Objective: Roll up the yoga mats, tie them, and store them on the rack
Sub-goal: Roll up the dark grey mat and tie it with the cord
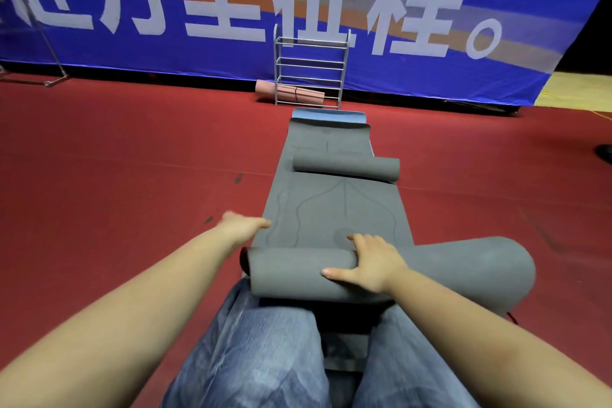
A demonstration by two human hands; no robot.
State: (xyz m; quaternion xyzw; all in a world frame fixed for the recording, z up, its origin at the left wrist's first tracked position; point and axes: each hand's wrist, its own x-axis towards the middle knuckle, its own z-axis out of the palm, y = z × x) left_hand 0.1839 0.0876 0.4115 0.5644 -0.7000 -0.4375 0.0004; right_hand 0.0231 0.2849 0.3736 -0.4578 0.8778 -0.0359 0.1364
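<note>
Where the blue banner (331, 3) w/ big white characters fills the top of the frame, red carpet (99, 159) spreads below it across the middle. A grey yoga mat (337, 209) runs up the centre, its near end wound into a roll (298, 272) at lower centre over the person's jeans (258, 351); another grey roll (346, 169) lies across it farther up, w/ a blue mat (328, 113) edge past that. Metal rack (311, 69) stands upper centre, a pink rolled mat (291, 94) on its bottom tier. Right hand (367, 262) grasps the near roll, fingers curled over it. Left hand (243, 227) lies flat, released, at the mat's left edge.
</note>
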